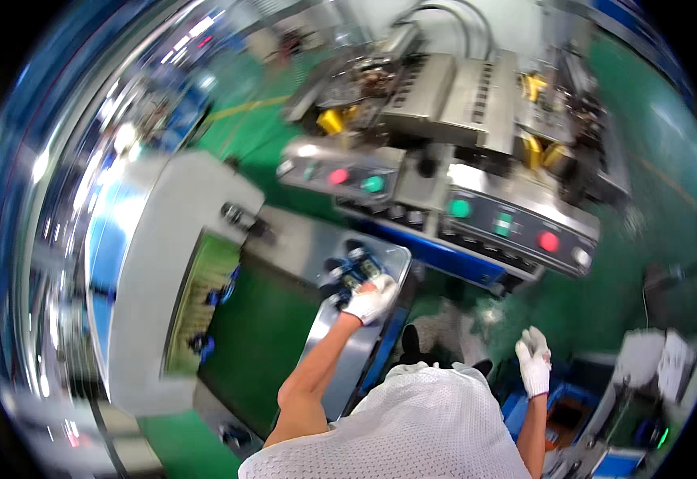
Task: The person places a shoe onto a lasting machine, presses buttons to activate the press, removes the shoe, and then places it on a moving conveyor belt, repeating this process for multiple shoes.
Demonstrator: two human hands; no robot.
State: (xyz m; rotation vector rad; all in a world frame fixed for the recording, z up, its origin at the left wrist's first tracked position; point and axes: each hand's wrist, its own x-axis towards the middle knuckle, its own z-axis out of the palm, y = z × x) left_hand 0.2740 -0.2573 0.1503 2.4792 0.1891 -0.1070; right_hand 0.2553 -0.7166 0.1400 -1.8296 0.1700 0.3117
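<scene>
Several blue-and-black parts [359, 257] are clustered on the metal worktop [336, 375], beside a green belt [252, 343]. They are touched by the white-gloved left hand [371, 299]; whether any is gripped cannot be told. The gloved right hand [534, 365] is held well apart, fingers loosely extended.
</scene>
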